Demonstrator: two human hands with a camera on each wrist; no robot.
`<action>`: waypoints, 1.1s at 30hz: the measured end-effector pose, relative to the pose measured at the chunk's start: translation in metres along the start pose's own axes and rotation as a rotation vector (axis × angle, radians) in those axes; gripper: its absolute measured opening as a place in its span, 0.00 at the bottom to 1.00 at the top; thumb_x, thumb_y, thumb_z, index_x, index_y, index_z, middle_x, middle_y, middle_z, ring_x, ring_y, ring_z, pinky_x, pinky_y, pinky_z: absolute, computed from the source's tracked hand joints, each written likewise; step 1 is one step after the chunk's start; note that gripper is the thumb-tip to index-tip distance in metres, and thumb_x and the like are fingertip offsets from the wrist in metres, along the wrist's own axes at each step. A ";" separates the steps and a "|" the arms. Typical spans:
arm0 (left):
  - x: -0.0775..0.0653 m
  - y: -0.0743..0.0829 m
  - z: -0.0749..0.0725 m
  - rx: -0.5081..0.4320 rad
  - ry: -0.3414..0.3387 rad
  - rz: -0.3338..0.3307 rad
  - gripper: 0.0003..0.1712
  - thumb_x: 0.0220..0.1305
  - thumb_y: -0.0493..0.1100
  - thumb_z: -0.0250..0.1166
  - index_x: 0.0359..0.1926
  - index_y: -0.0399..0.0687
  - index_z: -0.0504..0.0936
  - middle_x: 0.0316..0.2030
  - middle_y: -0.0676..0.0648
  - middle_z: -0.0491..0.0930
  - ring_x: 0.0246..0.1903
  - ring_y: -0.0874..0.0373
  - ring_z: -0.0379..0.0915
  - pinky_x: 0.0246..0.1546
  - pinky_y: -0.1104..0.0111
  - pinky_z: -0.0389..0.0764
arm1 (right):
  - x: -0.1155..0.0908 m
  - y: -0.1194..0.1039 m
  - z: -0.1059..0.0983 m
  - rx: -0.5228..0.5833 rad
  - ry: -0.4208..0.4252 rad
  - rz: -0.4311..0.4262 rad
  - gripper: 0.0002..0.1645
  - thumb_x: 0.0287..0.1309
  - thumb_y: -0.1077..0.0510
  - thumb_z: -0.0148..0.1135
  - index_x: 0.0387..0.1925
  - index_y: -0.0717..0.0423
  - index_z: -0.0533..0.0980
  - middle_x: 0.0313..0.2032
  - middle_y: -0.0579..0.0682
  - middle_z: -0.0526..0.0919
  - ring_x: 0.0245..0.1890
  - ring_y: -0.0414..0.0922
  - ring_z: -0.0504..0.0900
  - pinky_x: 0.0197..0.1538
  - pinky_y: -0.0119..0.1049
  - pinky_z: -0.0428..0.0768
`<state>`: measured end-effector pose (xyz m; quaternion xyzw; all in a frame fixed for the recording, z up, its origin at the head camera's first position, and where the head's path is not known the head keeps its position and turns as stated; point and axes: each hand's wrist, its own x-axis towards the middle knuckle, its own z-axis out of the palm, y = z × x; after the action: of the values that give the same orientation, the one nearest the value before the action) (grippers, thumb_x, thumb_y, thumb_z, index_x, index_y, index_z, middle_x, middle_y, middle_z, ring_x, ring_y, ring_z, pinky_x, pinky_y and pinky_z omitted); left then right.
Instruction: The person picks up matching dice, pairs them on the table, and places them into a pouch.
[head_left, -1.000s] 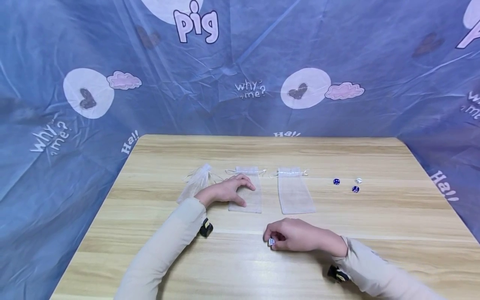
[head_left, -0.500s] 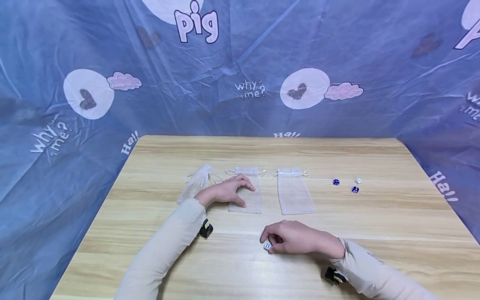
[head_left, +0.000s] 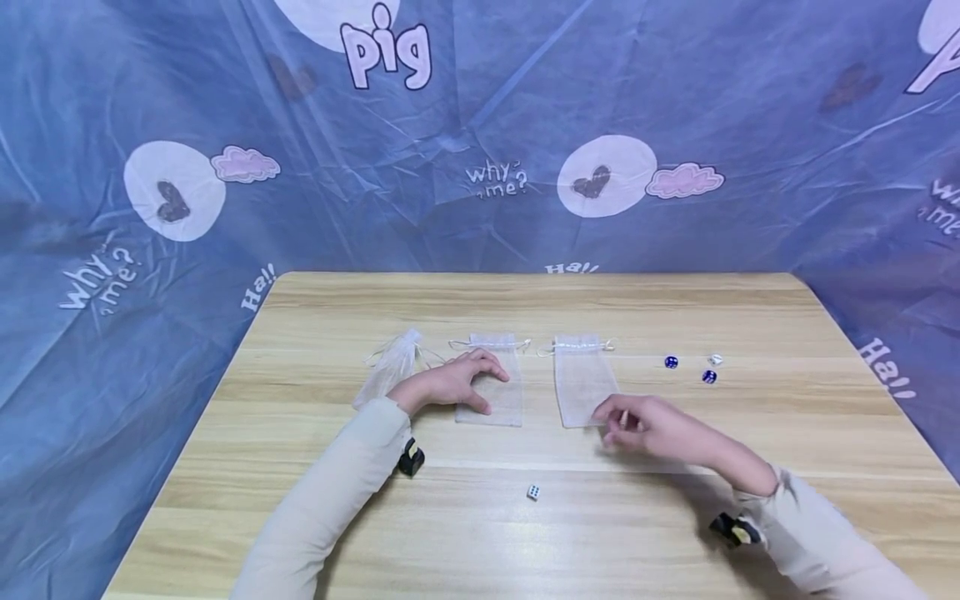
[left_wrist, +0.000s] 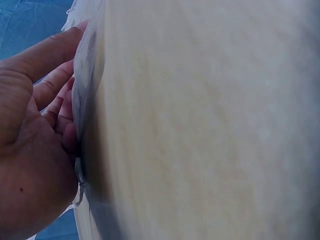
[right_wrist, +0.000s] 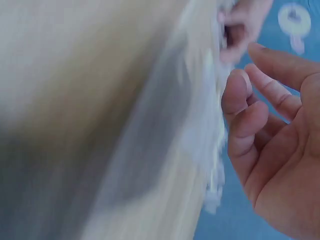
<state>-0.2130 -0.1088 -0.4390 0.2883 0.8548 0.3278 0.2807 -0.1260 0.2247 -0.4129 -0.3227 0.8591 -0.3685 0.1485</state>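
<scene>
My left hand (head_left: pixel 461 382) rests on the middle sheer white drawstring pouch (head_left: pixel 504 408), thumb and fingers spread apart. In the left wrist view its fingers lie along the sheer fabric (left_wrist: pixel 87 75). My right hand (head_left: pixel 652 429), loosely curved and holding nothing, hovers by the lower right corner of the right pouch (head_left: pixel 583 379). Its bare fingers also show in the right wrist view, where the background is blurred. On the near middle of the table lies a white die (head_left: pixel 533 492) with dark pips.
A gathered pouch (head_left: pixel 390 367) lies left of the left hand, partly behind it. Two blue dice (head_left: pixel 671 362) and a whitish die (head_left: pixel 716 360) sit at the right of the wooden table (head_left: pixel 300 308). A blue printed cloth (head_left: pixel 465 108) hangs behind.
The right hand has let go of the white die, leaving it on the table, and moved up and right to the right pouch. The left hand has stayed in place.
</scene>
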 end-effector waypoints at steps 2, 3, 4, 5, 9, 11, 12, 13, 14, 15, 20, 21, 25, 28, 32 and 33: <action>0.000 0.000 0.000 0.002 0.000 -0.001 0.30 0.50 0.39 0.73 0.57 0.50 0.77 0.62 0.48 0.65 0.66 0.50 0.57 0.71 0.53 0.53 | -0.007 0.007 -0.013 -0.001 0.050 0.052 0.14 0.59 0.65 0.61 0.47 0.63 0.76 0.32 0.47 0.81 0.28 0.32 0.77 0.29 0.29 0.79; 0.000 0.000 0.001 0.006 -0.001 -0.002 0.30 0.50 0.39 0.73 0.57 0.50 0.77 0.62 0.48 0.65 0.66 0.50 0.57 0.71 0.53 0.53 | -0.010 0.011 -0.018 0.002 0.077 0.077 0.14 0.59 0.66 0.60 0.47 0.64 0.75 0.32 0.48 0.81 0.27 0.33 0.77 0.27 0.29 0.79; 0.000 0.000 0.000 0.007 0.001 0.000 0.30 0.50 0.39 0.73 0.57 0.50 0.77 0.62 0.48 0.65 0.66 0.50 0.57 0.71 0.53 0.53 | -0.012 0.014 -0.024 0.008 0.098 0.110 0.14 0.60 0.66 0.59 0.48 0.65 0.75 0.32 0.50 0.81 0.25 0.35 0.77 0.26 0.30 0.78; 0.000 0.000 0.000 0.009 0.002 0.001 0.30 0.50 0.39 0.73 0.57 0.50 0.77 0.62 0.48 0.65 0.66 0.50 0.57 0.71 0.53 0.53 | -0.014 0.018 -0.030 0.015 0.122 0.140 0.14 0.60 0.66 0.59 0.48 0.65 0.74 0.32 0.51 0.80 0.24 0.36 0.77 0.25 0.30 0.78; 0.000 -0.002 0.001 0.013 0.002 0.006 0.30 0.50 0.39 0.73 0.57 0.50 0.77 0.62 0.48 0.65 0.66 0.50 0.57 0.71 0.53 0.53 | -0.023 0.031 -0.050 0.020 0.204 0.230 0.16 0.62 0.64 0.59 0.51 0.65 0.73 0.33 0.53 0.79 0.21 0.38 0.77 0.24 0.32 0.77; 0.000 -0.002 0.001 0.014 0.002 0.005 0.30 0.50 0.39 0.73 0.57 0.50 0.77 0.62 0.48 0.65 0.66 0.50 0.57 0.71 0.53 0.53 | -0.027 0.038 -0.059 0.013 0.239 0.255 0.16 0.63 0.64 0.59 0.51 0.66 0.73 0.33 0.53 0.78 0.21 0.39 0.77 0.25 0.33 0.78; 0.000 -0.003 0.001 0.014 0.003 0.004 0.30 0.50 0.40 0.73 0.57 0.50 0.77 0.62 0.48 0.65 0.66 0.50 0.57 0.71 0.53 0.53 | -0.029 0.041 -0.064 0.008 0.253 0.265 0.17 0.63 0.65 0.58 0.52 0.66 0.72 0.33 0.53 0.78 0.21 0.39 0.78 0.26 0.33 0.79; 0.000 -0.003 0.002 0.016 0.002 0.003 0.30 0.50 0.40 0.73 0.57 0.50 0.77 0.62 0.48 0.65 0.67 0.50 0.57 0.71 0.52 0.53 | -0.032 0.045 -0.068 0.003 0.265 0.274 0.17 0.63 0.65 0.57 0.53 0.66 0.72 0.33 0.53 0.78 0.22 0.40 0.79 0.26 0.34 0.80; 0.001 -0.003 0.002 0.018 0.002 0.004 0.30 0.50 0.40 0.73 0.57 0.50 0.77 0.62 0.48 0.65 0.66 0.49 0.57 0.71 0.52 0.53 | -0.034 0.049 -0.072 -0.005 0.279 0.281 0.17 0.63 0.65 0.57 0.53 0.66 0.71 0.33 0.52 0.77 0.23 0.40 0.80 0.27 0.34 0.80; 0.001 -0.003 0.002 0.017 0.001 0.004 0.30 0.50 0.40 0.73 0.57 0.50 0.77 0.62 0.48 0.65 0.66 0.49 0.57 0.71 0.52 0.53 | -0.036 0.053 -0.075 -0.011 0.292 0.286 0.18 0.63 0.66 0.57 0.54 0.66 0.71 0.33 0.52 0.77 0.23 0.40 0.80 0.27 0.35 0.81; 0.000 -0.002 0.001 0.020 0.000 0.011 0.29 0.51 0.40 0.73 0.56 0.50 0.77 0.61 0.48 0.65 0.66 0.49 0.56 0.71 0.52 0.53 | -0.047 0.073 -0.091 -0.021 0.327 0.368 0.22 0.64 0.62 0.58 0.57 0.68 0.67 0.33 0.52 0.78 0.24 0.39 0.81 0.28 0.34 0.81; 0.000 -0.002 0.001 0.020 -0.001 0.010 0.29 0.51 0.40 0.73 0.56 0.50 0.77 0.61 0.48 0.65 0.66 0.49 0.56 0.71 0.52 0.53 | -0.049 0.077 -0.094 -0.020 0.328 0.393 0.24 0.65 0.60 0.58 0.58 0.68 0.67 0.34 0.52 0.78 0.24 0.39 0.81 0.29 0.34 0.81; 0.000 -0.001 0.002 0.018 -0.013 0.006 0.30 0.51 0.40 0.73 0.57 0.50 0.77 0.62 0.48 0.65 0.66 0.49 0.56 0.71 0.52 0.53 | -0.055 0.094 -0.100 -0.035 0.327 0.467 0.27 0.65 0.57 0.58 0.58 0.70 0.66 0.34 0.52 0.78 0.24 0.39 0.79 0.29 0.33 0.80; 0.000 -0.001 0.001 0.018 -0.018 0.004 0.30 0.51 0.40 0.73 0.58 0.51 0.77 0.62 0.48 0.64 0.66 0.50 0.56 0.71 0.52 0.54 | -0.058 0.104 -0.101 -0.059 0.321 0.486 0.26 0.66 0.56 0.57 0.57 0.71 0.66 0.33 0.52 0.78 0.23 0.37 0.77 0.28 0.32 0.78; 0.001 -0.002 0.000 0.014 -0.012 0.007 0.31 0.50 0.40 0.74 0.58 0.50 0.77 0.61 0.48 0.65 0.66 0.50 0.56 0.71 0.54 0.54 | -0.059 0.114 -0.100 -0.064 0.311 0.499 0.27 0.67 0.55 0.55 0.58 0.72 0.64 0.32 0.53 0.76 0.22 0.36 0.74 0.26 0.32 0.75; 0.002 -0.002 0.000 0.011 -0.012 0.006 0.31 0.50 0.40 0.74 0.58 0.50 0.77 0.61 0.48 0.65 0.66 0.50 0.56 0.71 0.54 0.54 | -0.059 0.116 -0.099 -0.061 0.307 0.500 0.28 0.67 0.55 0.55 0.58 0.73 0.63 0.32 0.53 0.76 0.22 0.36 0.74 0.26 0.32 0.75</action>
<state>-0.2146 -0.1091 -0.4413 0.2944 0.8541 0.3221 0.2831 -0.1822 0.3777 -0.4288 -0.0457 0.9351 -0.3389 0.0932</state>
